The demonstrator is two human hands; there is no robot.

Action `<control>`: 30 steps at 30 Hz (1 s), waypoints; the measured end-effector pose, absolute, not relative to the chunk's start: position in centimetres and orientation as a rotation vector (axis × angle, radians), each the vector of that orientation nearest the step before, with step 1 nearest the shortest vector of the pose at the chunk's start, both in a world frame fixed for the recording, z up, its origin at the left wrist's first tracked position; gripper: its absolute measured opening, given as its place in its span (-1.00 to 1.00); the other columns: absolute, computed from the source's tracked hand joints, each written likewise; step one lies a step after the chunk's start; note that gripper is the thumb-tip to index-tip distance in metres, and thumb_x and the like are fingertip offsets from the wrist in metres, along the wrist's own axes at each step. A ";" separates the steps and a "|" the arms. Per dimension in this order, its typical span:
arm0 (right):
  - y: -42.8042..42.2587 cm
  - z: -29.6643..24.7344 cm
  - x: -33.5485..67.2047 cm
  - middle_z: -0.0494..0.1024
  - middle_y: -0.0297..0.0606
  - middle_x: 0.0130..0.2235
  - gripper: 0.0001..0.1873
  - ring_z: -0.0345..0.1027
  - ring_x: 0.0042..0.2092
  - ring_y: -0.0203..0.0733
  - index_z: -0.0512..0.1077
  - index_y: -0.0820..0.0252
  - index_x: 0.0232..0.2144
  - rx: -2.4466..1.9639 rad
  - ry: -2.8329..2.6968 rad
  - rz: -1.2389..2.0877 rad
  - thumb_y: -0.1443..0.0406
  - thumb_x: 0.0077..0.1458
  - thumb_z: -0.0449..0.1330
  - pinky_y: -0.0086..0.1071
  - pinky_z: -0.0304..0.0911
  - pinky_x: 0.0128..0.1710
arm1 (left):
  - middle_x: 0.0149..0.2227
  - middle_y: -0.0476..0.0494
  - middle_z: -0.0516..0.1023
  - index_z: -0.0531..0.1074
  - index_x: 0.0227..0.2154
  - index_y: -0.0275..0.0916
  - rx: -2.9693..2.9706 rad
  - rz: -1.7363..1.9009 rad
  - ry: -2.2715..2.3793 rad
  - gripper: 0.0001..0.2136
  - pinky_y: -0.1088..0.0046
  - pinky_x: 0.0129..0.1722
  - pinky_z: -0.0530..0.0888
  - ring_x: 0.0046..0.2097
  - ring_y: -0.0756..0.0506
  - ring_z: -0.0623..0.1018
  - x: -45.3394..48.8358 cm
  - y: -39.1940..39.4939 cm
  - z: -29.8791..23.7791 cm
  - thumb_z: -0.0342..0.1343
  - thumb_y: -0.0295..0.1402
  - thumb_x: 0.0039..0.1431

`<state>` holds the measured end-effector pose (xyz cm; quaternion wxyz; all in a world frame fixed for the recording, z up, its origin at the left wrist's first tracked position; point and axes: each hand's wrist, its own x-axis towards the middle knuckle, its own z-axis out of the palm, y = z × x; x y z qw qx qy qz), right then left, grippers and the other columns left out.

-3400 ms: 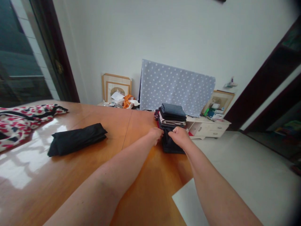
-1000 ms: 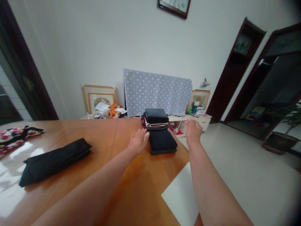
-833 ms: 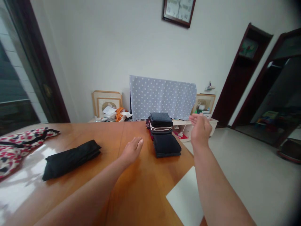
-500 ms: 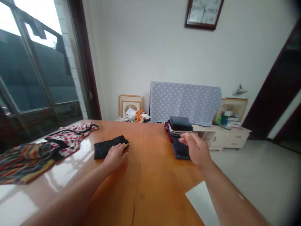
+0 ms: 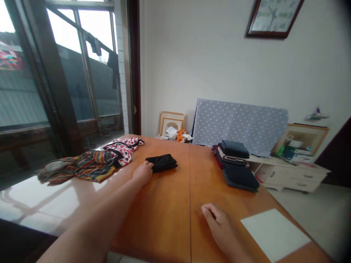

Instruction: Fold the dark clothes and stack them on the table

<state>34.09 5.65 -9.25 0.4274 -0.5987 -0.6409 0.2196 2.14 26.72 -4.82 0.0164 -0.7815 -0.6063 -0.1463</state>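
My left hand reaches across the wooden table and rests against the near edge of a folded black garment; its fingers curl at the cloth, and a firm grip does not show. My right hand lies flat on the table near me, fingers stretched out, holding nothing. To the right stands a stack of folded dark clothes, with a folded navy piece lying in front of it.
A red-and-white patterned garment and a striped colourful one lie unfolded at the table's left. A white sheet sits at the near right corner. Beyond the table are a polka-dot covered board, picture frames and a low white cabinet.
My view has swung left. My left hand moved from the stack over to the black garment. My right hand dropped from the air down flat onto the table.
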 end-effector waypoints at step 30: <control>3.2 -10.2 32.8 0.62 -0.22 -0.35 -0.58 0.44 -0.27 -0.08 0.52 0.15 -0.40 -1.560 -1.309 0.388 -0.02 0.16 0.08 -0.32 0.25 -0.19 | 0.24 -0.37 0.43 0.46 0.14 -0.27 -2.881 -0.789 -1.570 -0.49 0.05 0.25 0.23 0.27 -0.32 0.38 11.2 5.0 -5.7 0.09 -0.48 0.06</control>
